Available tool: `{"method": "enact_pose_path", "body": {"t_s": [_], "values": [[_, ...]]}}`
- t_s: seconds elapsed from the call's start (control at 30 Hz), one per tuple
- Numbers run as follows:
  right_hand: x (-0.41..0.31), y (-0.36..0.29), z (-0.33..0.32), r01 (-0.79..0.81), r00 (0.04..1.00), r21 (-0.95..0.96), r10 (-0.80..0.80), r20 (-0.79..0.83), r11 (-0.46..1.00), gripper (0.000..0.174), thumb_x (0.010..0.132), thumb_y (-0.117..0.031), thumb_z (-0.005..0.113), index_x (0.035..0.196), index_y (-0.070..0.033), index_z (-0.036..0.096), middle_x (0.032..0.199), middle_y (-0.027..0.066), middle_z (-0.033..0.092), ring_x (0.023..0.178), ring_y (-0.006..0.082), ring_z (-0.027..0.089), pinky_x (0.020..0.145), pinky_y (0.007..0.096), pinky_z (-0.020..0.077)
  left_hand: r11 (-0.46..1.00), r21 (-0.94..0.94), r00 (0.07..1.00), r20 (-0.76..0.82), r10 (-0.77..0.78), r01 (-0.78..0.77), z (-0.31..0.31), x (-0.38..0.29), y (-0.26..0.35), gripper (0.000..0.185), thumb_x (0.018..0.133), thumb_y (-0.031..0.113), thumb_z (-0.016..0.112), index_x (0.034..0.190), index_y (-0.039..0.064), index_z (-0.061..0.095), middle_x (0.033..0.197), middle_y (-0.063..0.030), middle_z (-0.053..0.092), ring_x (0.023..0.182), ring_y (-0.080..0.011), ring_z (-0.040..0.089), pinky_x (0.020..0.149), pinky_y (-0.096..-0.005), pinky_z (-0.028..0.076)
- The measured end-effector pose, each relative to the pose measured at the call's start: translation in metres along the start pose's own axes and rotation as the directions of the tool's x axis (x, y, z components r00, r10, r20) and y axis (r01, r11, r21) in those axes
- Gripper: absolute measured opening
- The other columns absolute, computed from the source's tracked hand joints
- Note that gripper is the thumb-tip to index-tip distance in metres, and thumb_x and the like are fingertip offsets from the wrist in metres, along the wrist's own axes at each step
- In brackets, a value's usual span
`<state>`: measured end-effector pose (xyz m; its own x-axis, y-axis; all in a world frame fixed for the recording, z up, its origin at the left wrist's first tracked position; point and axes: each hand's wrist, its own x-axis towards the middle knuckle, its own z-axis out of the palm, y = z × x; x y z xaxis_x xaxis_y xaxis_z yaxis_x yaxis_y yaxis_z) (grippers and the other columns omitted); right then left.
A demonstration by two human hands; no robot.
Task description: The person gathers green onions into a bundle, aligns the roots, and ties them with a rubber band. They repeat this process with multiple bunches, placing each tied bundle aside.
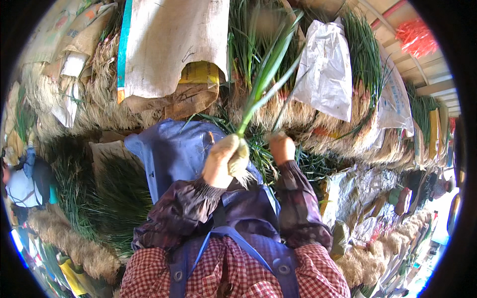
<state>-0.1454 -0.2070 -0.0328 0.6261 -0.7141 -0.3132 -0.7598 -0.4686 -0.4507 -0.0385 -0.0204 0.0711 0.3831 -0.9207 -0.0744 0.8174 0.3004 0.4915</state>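
My left hand (220,162) is closed around the pale base of a green onion (253,98). White roots hang below the grip, and long green leaves rise towards the upper right. Just to its right, my right hand (283,148) is closed on a thin, dull leaf (282,113) that stands up from the fist. Blur hides where that leaf's upper end joins the plant. Beneath both hands a blue waterproof apron (173,149) covers my lap. Loose green leaves (316,164) lie in a heap by the right hand.
Ahead stand bundled onions (363,48) with dry roots facing me, partly under a woven sack (175,41) and a white plastic bag (326,70). More green bundles (121,190) lie at left. Another person (26,186) is at far left. Clear plastic sheeting (357,193) lies at right.
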Motion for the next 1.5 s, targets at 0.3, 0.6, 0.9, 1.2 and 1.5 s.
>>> {"method": "enact_pose_path", "body": {"t_s": [0.3,0.6,0.9,1.2,1.5], "values": [[0.063,-0.097,-0.040,0.233,0.908,-0.407,-0.348,-0.233,0.883,0.027,0.082,-0.038,0.066,0.087,-0.012,0.066,0.074,0.0095,0.067,0.066,0.0259,0.066,0.058,0.0360,0.0504,0.998,0.059,0.989,-0.142,0.040,-0.032,-0.033,0.052,0.011,0.050,0.094,0.029,0.057,0.129,-0.005,0.048,0.060,0.0029,0.045,0.056,-0.0098,0.045,0.055,-0.0247,0.040],[-0.033,-0.095,-0.048,0.596,0.794,-0.068,-0.600,-0.100,0.800,0.034,0.078,-0.045,0.070,0.091,-0.014,0.070,0.074,0.0145,0.065,0.067,0.0313,0.065,0.062,0.0379,0.0512,0.990,0.031,0.954,-0.272,-0.127,0.141,-0.061,0.056,0.013,0.024,0.095,0.017,0.053,0.109,-0.002,0.058,0.084,-0.0081,0.062,0.079,-0.0177,0.061,0.076,-0.0295,0.051],[0.005,-0.077,-0.029,0.318,0.934,0.703,-0.337,-0.117,0.637,0.028,0.086,-0.023,0.070,0.101,0.001,0.068,0.079,0.0046,0.067,0.065,0.0086,0.056,0.056,0.0212,0.0439,0.968,0.250,0.930,-0.360,0.070,0.024,-0.071,0.041,-0.013,0.014,0.093,0.014,0.058,0.098,0.002,0.060,0.077,-0.0045,0.061,0.063,-0.0132,0.056,0.056,-0.0271,0.049],[-0.016,-0.074,-0.072,0.192,0.981,0.198,-0.188,-0.039,0.961,0.059,0.077,-0.049,0.068,0.120,-0.009,0.060,0.101,0.0166,0.068,0.091,0.0309,0.066,0.078,0.0390,0.0514,0.955,0.292,0.939,-0.338,0.062,0.042,-0.050,0.033,-0.011,0.011,0.092,0.010,0.060,0.098,0.002,0.057,0.075,-0.0041,0.059,0.058,-0.0123,0.053,0.051,-0.0228,0.044],[0.018,-0.067,-0.022,0.119,0.941,0.962,0.280,-0.188,0.246,0.014,0.086,-0.015,0.060,0.085,-0.004,0.069,0.069,0.0092,0.067,0.056,0.0172,0.063,0.045,0.0255,0.0466,0.960,0.229,0.966,-0.236,-0.103,0.158,-0.045,0.029,0.003,0.013,0.091,0.015,0.061,0.098,0.004,0.058,0.067,-0.0001,0.053,0.052,-0.0070,0.047,0.043,-0.0206,0.036]]}}
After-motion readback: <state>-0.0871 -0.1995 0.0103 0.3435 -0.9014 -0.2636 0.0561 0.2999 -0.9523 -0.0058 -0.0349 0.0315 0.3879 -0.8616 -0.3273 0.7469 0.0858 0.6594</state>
